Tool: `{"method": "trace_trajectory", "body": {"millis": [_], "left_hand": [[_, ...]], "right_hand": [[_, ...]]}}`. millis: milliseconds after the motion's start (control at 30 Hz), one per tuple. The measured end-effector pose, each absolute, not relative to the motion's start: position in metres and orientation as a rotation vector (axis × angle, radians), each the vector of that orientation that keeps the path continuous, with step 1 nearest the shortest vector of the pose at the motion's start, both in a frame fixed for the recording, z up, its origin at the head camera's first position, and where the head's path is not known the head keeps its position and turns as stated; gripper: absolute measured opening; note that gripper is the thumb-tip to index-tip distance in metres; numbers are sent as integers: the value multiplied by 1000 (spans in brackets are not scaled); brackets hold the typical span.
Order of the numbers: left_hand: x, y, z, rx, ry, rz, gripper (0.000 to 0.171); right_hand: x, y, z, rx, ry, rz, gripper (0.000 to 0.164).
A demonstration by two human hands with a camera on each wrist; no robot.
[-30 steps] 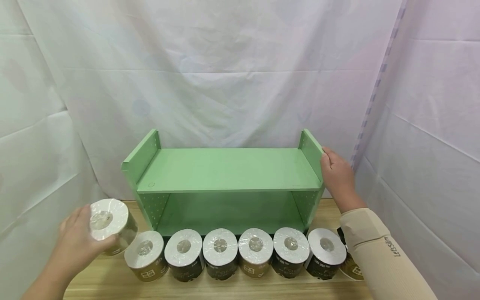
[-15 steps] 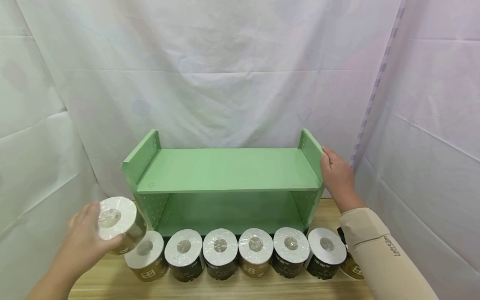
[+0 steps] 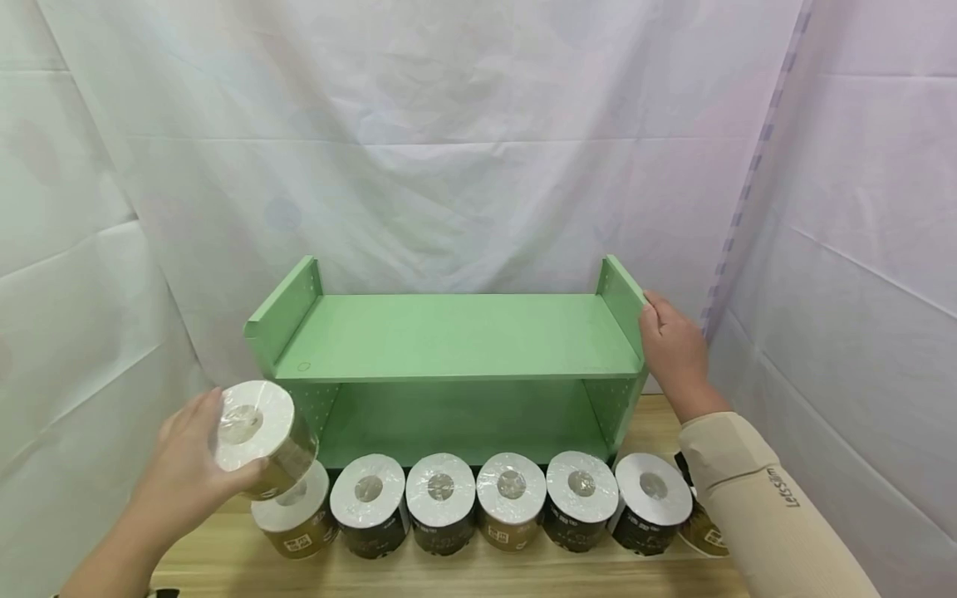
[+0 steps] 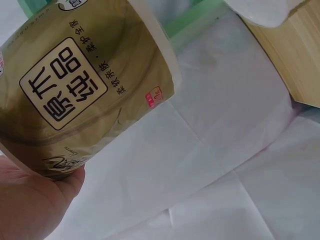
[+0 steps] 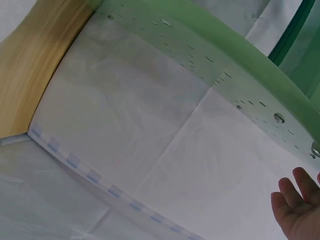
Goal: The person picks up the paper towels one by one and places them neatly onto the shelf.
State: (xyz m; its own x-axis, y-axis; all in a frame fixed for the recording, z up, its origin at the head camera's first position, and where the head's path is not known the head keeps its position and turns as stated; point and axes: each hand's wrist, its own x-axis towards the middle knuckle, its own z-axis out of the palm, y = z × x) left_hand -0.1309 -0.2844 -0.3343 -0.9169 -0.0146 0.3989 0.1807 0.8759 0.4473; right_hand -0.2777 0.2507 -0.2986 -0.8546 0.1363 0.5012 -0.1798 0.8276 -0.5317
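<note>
My left hand [image 3: 187, 457] grips a toilet roll [image 3: 257, 425] in a gold-brown wrapper, fingers behind and thumb in front. The roll is raised and tilted above the leftmost roll [image 3: 297, 531] of the row, partly covering it. Its printed label shows in the left wrist view, with my thumb [image 4: 70, 185] at its lower end. A green two-tier shelf [image 3: 463, 332] stands behind the row. With my right hand [image 3: 674, 349] I hold the edge of its right side panel [image 3: 622, 307]. In the right wrist view several fingers of that hand [image 5: 300, 205] curl loosely beside the panel.
Several black- and gold-wrapped rolls [image 3: 510, 502] stand upright in a row along the shelf's front. One at the right end [image 3: 706, 531] is partly hidden by my sleeve. White cloth [image 3: 463, 166] hangs behind and at both sides. The tabletop [image 3: 449, 577] is pale wood.
My left hand has carried the toilet roll rightward and slightly upward, from left of the row to over the leftmost roll. The right hand stays at the shelf's side panel.
</note>
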Motion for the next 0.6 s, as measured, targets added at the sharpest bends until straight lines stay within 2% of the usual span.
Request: {"method": "trace_trajectory", "body": {"millis": [300,600], "left_hand": [[-131,-273,-318,-166,-2637,-714,110],[-132,-262,-302,-215,-2586,-734,105]], "right_hand": [[-278,250,-298,33,-2470,784,53],[-279,248,-299,22,-2458,788,52]]}}
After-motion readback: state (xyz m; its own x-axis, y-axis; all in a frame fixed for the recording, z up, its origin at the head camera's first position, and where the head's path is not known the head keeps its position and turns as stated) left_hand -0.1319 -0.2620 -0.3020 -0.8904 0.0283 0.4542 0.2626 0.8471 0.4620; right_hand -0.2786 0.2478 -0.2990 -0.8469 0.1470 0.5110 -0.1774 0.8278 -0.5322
